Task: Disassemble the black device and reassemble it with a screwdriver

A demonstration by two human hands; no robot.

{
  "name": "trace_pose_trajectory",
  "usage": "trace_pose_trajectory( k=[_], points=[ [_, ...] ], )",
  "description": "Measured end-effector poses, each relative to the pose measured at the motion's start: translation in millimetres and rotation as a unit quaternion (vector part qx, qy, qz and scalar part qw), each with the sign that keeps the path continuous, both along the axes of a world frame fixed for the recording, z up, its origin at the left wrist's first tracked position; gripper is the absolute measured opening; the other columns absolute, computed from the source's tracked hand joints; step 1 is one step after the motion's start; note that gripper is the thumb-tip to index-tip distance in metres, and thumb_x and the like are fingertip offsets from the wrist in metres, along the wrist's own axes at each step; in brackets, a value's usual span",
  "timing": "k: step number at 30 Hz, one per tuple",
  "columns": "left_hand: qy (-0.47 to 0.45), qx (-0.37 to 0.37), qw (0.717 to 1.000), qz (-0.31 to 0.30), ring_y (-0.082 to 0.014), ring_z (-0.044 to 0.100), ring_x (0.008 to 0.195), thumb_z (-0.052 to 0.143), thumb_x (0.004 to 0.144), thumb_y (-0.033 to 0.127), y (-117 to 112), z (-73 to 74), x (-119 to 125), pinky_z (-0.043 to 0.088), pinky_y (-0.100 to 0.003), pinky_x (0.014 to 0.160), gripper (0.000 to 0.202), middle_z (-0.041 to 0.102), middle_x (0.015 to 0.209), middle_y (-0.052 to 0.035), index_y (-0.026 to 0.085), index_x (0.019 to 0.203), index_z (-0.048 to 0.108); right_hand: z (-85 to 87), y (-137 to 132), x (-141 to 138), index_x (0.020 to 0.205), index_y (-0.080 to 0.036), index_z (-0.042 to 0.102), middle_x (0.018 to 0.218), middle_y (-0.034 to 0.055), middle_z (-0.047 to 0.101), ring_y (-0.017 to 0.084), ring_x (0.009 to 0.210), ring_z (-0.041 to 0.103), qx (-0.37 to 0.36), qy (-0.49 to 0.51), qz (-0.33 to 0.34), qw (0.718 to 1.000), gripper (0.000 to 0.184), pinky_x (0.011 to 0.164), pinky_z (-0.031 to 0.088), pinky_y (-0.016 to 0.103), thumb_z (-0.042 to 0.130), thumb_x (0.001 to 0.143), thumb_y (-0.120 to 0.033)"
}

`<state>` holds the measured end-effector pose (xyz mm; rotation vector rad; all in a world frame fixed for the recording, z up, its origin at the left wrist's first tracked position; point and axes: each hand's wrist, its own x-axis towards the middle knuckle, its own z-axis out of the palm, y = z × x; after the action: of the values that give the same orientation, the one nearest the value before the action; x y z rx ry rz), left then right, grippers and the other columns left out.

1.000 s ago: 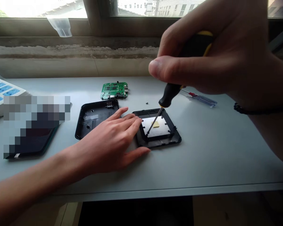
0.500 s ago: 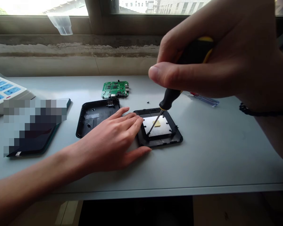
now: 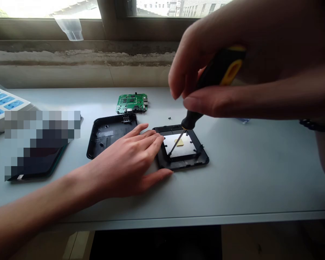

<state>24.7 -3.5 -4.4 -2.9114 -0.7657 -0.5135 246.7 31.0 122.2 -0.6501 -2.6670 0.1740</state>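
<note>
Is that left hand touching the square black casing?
Touching: the head view shows the left hand with its fingertips resting on the rim of the square black casing.

No lettering can be read in this view. The green circuit board [image 3: 131, 103] carries fine printed markings, too small to make out. Well left of the board, the white power strip [image 3: 5, 104] shows no legible label or number.

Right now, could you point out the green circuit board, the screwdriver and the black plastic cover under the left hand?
green circuit board [image 3: 131, 103]: head view, middle of the board.
screwdriver [image 3: 191, 122]: head view, black handle just above the shaft.
black plastic cover [image 3: 191, 164]: head view, front rim.
</note>
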Motion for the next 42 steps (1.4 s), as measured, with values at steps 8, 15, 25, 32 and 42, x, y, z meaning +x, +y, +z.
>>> trace_pose_trajectory(
  k=[8, 15, 25, 32, 42],
  points=[
    [-0.002, 0.008, 1.0, -0.002, -0.0332, 0.072, 0.113, 0.06, 0.1, 0.043, 0.7, -1.0, 0.5, 0.042, -0.05, 0.12, 0.055, 0.073, 0.116, -0.0264, -0.006, 0.123, 0.064, 5.4, -11.4, 6.6, 0.086, -0.014, 0.072, 0.07, -0.0089, 0.061, 0.001, 0.062, 0.052, 0.007, 0.006, 0.033, 0.999, 0.076, 0.051, 0.036, 0.015, 0.013, 0.102, -0.058],
    [-0.003, 0.014, 1.0, -0.003, -0.033, 0.072, 0.112, 0.059, 0.1, 0.043, -0.3, 0.2, -0.1, 0.043, -0.05, 0.12, 0.054, 0.073, 0.116, -0.0262, -0.007, 0.122, 0.064, 11.6, -7.2, 7.3, 0.081, -0.018, 0.073, 0.069, -0.0091, 0.064, -0.001, 0.064, 0.055, -0.032, -0.033, 0.043, 0.998, 0.081, 0.055, 0.039, 0.011, 0.007, 0.103, -0.058],
    [-0.001, -0.003, 1.0, 0.0, -0.0326, 0.073, 0.111, 0.059, 0.101, 0.042, -1.6, 2.9, -0.7, 0.042, -0.05, 0.12, 0.05, 0.074, 0.115, -0.0256, -0.004, 0.12, 0.066, 13.6, -13.3, 0.7, 0.095, -0.021, 0.075, 0.063, -0.0097, 0.063, 0.001, 0.053, 0.053, 0.031, -0.024, 0.062, 0.997, 0.075, 0.049, 0.039, 0.014, 0.01, 0.103, -0.057],
    [0.005, -0.001, 1.0, 0.006, -0.0323, 0.071, 0.116, 0.06, 0.1, 0.043, -1.9, 3.2, -0.2, 0.041, -0.049, 0.122, 0.051, 0.073, 0.118, -0.0255, -0.003, 0.122, 0.065, 4.2, -10.8, -2.8, 0.095, -0.018, 0.076, 0.068, -0.0095, 0.065, 0.0, 0.059, 0.052, 0.057, 0.006, 0.056, 0.997, 0.083, 0.053, 0.04, 0.012, 0.006, 0.102, -0.061],
    [0.015, -0.002, 1.0, 0.008, -0.0325, 0.07, 0.118, 0.058, 0.101, 0.044, -1.3, 3.2, -0.2, 0.041, -0.049, 0.121, 0.051, 0.073, 0.12, -0.0247, -0.001, 0.124, 0.064, 7.2, -16.0, 0.2, 0.096, -0.021, 0.077, 0.068, -0.0099, 0.066, 0.0, 0.056, 0.054, 0.074, -0.014, 0.017, 0.997, 0.085, 0.053, 0.042, 0.015, 0.004, 0.101, -0.065]
  ],
)
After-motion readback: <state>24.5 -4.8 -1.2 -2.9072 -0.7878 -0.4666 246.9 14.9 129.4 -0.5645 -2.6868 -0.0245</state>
